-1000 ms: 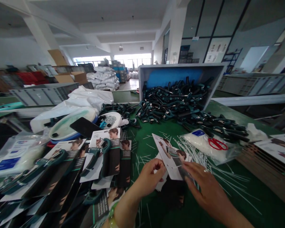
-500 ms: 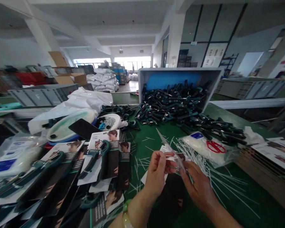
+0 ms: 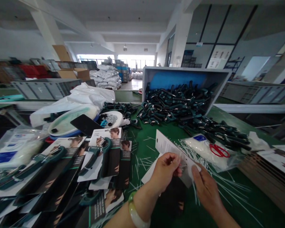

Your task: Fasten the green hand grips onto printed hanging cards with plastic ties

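Note:
A white backing card [image 3: 167, 144] with a hang hole stands tilted above the green table, its printed side partly in sight. My right hand [image 3: 205, 186] grips its right end between thumb and fingers, with white cable ties near the fingertips. My left hand [image 3: 165, 169], a jade-like bangle at its wrist, is closed in a pinch against the card's face. Something clear and thin shows at those fingertips, too blurred to name. Below the hands lies another dark printed card [image 3: 172, 198]. To the left, dark green hand tools [image 3: 105, 148] are mounted on printed cards.
A tipped grey crate [image 3: 224, 84] spills many green-handled tools onto the table. White cable ties [image 3: 228, 183], a bag [image 3: 199, 147] and red scissors [image 3: 218, 150] lie on the right, beside stacked cards [image 3: 263, 174]. A white bowl [image 3: 118, 117] of small metal parts stands left of centre.
The card has turned from nearly edge-on to show its white face. My right hand has shifted slightly right and down along it; my left fingers now pinch at its face.

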`<state>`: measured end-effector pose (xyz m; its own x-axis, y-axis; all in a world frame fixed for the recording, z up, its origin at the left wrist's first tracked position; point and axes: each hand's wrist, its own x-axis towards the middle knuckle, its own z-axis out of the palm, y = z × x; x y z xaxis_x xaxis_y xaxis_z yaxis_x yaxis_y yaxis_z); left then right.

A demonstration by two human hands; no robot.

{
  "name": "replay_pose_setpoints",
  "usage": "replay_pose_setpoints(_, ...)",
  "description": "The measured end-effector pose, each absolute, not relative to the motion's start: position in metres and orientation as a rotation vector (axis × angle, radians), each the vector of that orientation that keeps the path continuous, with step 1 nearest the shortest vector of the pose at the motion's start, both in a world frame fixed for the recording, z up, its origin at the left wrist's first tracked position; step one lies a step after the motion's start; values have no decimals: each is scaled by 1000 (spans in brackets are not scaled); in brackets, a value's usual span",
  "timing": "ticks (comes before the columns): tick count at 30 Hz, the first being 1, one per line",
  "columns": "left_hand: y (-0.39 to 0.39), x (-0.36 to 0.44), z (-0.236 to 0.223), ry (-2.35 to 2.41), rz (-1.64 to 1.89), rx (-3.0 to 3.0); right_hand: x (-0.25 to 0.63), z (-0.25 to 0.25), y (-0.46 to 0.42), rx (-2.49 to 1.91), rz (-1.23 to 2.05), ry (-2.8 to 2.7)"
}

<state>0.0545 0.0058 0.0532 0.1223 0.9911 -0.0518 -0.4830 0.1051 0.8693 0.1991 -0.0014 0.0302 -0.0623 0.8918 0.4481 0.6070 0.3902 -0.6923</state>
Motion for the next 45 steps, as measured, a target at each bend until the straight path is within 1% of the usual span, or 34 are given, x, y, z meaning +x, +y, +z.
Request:
replay_pose_setpoints(4, 3, 50, 49, 816, 1123, 798, 198, 30, 1, -1399, 421, -1690)
replay_pose_setpoints(7, 2, 49, 49, 845, 1074, 804, 197, 33, 0, -1357, 389, -1755)
replay_pose_setpoints(11, 2, 49, 50, 894, 1049, 856, 195, 33, -1, -1251, 323, -1850)
replay_pose_setpoints(19, 2, 46, 44, 888, 1044, 861, 193, 22, 0, -1205, 116, -1897)
replay_pose_setpoints(23, -1, 46, 43, 869, 1112, 819, 191, 22, -3, -1174, -11, -1961)
replay_pose_setpoints(28, -8, 49, 38, 768, 1323, 751, 183, 26, -9, -1146, -196, -2024)
replay_pose_setpoints(32, -16, 46, 37, 787, 1446, 918, 176, 30, -17, -1123, -291, -2125)
replay_pose_setpoints(36, -21, 33, 45, 1010, 1330, 1223, 172, 29, -21, -1062, -431, -2228)
replay_pose_setpoints(41, -27, 3, 61, 1262, 1086, 1557, 161, 27, -24, -946, -469, -2326)
replay_pose_setpoints(45, -31, -15, 67, 1340, 990, 1611, 146, 31, -25, -881, -488, -2361)
